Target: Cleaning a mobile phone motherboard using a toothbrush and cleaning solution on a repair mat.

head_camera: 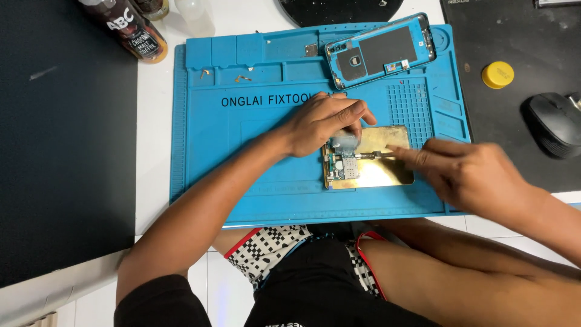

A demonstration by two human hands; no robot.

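Observation:
An opened phone body with a gold metal plate and a small circuit board lies on the blue repair mat. My left hand presses down on the phone's upper left part, fingers curled over it. My right hand holds a thin metal tool whose tip rests on the circuit board. A blue phone frame with a dark inner plate lies at the mat's far right corner.
Bottles stand at the back left. A yellow cap and a black mouse rest on a dark pad at the right. Small screws and metal bits sit in the mat's compartments. A dark surface fills the left.

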